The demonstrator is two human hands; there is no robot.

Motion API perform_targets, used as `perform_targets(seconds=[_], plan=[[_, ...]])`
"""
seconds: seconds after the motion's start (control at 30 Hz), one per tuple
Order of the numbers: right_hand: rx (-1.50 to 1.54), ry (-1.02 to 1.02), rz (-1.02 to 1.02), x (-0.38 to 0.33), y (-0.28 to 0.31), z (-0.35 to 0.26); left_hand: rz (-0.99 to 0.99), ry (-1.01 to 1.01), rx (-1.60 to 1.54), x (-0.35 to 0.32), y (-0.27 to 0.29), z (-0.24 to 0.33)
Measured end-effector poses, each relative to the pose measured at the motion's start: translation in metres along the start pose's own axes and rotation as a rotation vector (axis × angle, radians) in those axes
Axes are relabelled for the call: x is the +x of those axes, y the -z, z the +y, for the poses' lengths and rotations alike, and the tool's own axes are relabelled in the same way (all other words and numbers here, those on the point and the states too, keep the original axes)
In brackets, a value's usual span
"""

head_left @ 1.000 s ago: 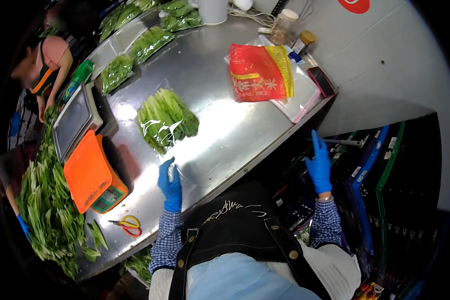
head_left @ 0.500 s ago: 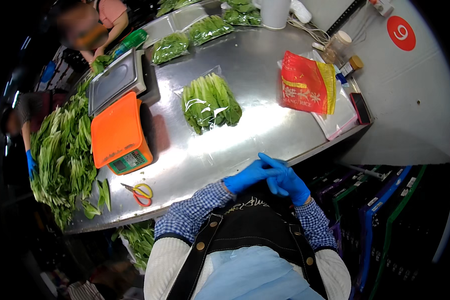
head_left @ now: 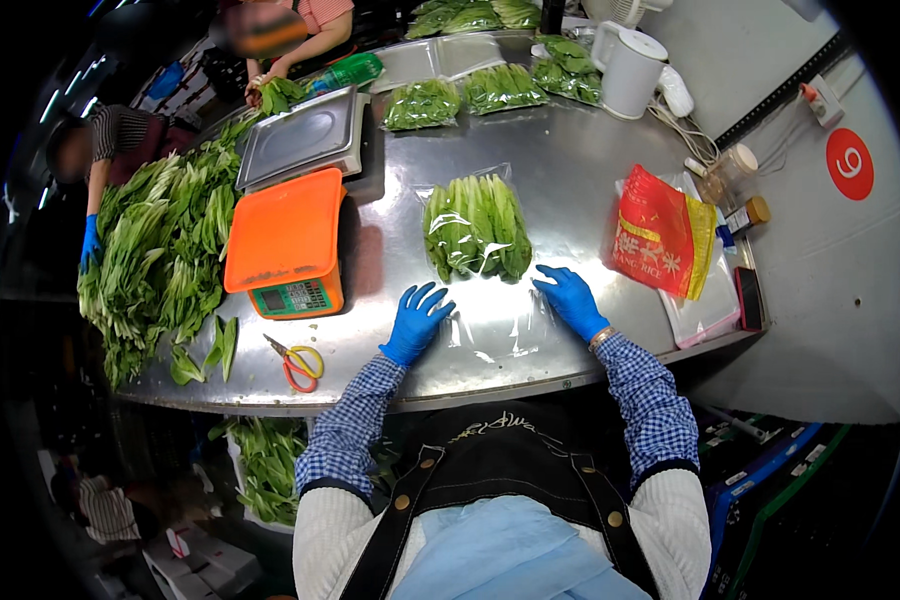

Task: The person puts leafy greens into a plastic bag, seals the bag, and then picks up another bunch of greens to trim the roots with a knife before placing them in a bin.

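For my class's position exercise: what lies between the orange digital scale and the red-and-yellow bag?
The head view shows a clear bag of leafy greens between the orange digital scale and the red-and-yellow bag.

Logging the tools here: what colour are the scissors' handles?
Scissors: one handle red, one yellow; head view.

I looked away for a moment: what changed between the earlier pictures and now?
The right hand came in from beyond the table, met the left hand, then both spread apart to either side of the near end of the bag; any grip is unclear. The bag, orange scale and scissors stayed put, though the view turned.
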State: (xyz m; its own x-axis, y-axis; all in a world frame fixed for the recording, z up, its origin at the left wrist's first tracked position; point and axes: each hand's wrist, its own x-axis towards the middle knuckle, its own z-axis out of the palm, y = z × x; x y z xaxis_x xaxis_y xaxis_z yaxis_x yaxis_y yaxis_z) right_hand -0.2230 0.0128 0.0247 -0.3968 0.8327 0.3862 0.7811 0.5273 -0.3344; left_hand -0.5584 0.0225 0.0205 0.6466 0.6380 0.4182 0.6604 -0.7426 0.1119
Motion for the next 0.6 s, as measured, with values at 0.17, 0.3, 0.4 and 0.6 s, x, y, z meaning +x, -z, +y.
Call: perform_targets(seconds=[0.17,0.3,0.4,0.6], plan=[[0.129,-0.018,0.056,0.010,0.014,-0.006,0.108,0.144,-0.291,0.013,0.014,0.008],[0.254,-0.061,0.092,0.018,0.017,-0.012,0.326,0.242,-0.540,0.043,0.028,0.017],[0.839,-0.556,0.079,0.017,0.019,-0.006,0.316,0.835,-1.125,0.039,0.023,0.010],[0.849,-0.744,-0.068,0.011,0.013,0.002,0.229,1.198,-1.466,0.024,-0.003,0.008]])
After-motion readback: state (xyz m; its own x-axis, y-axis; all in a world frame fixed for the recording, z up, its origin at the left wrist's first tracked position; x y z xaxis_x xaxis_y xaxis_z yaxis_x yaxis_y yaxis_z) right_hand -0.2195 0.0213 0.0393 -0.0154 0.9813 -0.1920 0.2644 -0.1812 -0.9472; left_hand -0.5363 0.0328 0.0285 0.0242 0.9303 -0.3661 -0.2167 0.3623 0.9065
